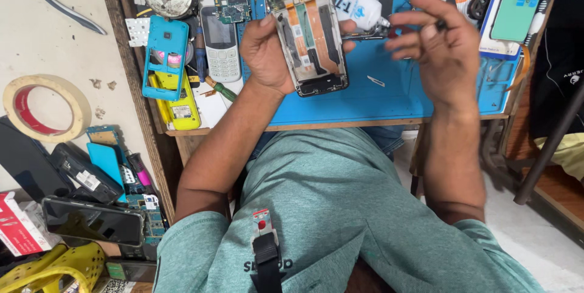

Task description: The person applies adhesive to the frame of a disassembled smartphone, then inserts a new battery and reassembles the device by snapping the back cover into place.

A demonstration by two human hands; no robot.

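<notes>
Our left hand (267,50) grips the opened phone (310,31) above the blue mat (389,95), glue tube (359,6) pinned behind. Right hand (441,44) blurred, fingers loosely curled, grip unclear. We'd steady the phone before dabbing.

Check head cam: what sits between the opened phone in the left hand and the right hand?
In the head view, a white glue tube lies between the opened phone and the right hand, nozzle toward that hand, over the blue mat.
</notes>
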